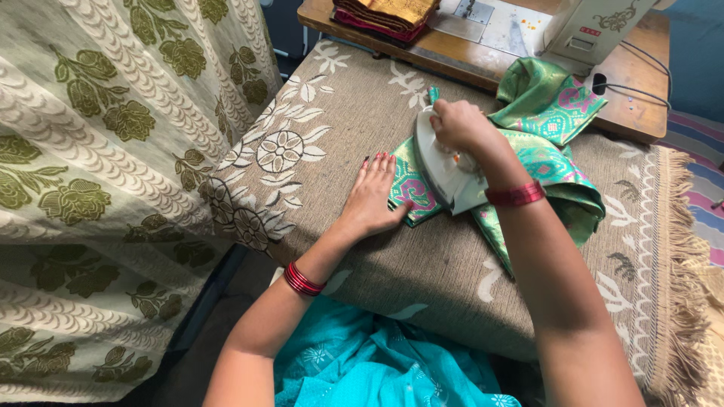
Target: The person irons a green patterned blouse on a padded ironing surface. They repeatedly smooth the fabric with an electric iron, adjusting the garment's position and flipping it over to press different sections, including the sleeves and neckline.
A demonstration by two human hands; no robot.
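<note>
A curtain point(98, 173), cream with olive flowers, fills the whole side from 7 to 11 o'clock. Beside it the surface point(354, 136) takes the middle of the view, draped in a brown cover with white flower motifs and a fringe along its 3 o'clock edge. At 12 to 1 o'clock a wooden table point(641, 113) touches the surface, carrying a white sewing machine point(596, 30) and a stack of folded fabric point(388, 15). At 6 o'clock lies the person's turquoise clothing point(377, 362).

A green cloth point(554, 162) with pink and purple patterns lies crumpled on the surface, just right of centre, one part reaching the table's edge at 1 o'clock. A white iron point(445, 177) rests on the cloth's left part, at the centre.

The right hand point(460, 124) sits on top of the iron, fingers clenched around its handle; a red bangle point(516, 194) circles that wrist. The left hand point(372, 197) lies flat at 9 o'clock of the iron, fingers released and spread, thumb touching the cloth's edge. Red bangles point(302, 280) ring the left wrist.
</note>
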